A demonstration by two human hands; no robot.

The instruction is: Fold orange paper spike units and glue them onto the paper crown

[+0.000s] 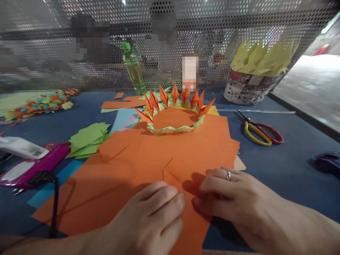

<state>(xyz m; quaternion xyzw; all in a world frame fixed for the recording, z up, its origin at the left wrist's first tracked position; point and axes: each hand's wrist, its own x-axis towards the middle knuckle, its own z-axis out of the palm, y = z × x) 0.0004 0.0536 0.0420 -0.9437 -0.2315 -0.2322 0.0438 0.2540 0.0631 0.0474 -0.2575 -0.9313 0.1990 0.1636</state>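
My left hand [159, 212] is closed, its fingertips pressed on a small folded piece of orange paper [170, 177]. That piece lies on large orange sheets [127, 170] and blends with them in colour. Just to the right, my right hand [233, 198], with a ring on one finger, has its fingers curled inward close to the paper. What those fingers pinch, if anything, is hidden. Beyond both hands stands a paper ring [172, 130] with a pale green base and several pointed orange folded pieces rising from it.
Red-and-yellow-handled scissors [261, 134] lie right, below a thin clear stick [260, 112]. Green paper pieces [89, 140] and a magenta power strip [50, 159] with a black cable lie left. A green bottle [134, 71] and a yellow-spiked paper basket [252, 85] stand by the perforated metal panel [106, 71].
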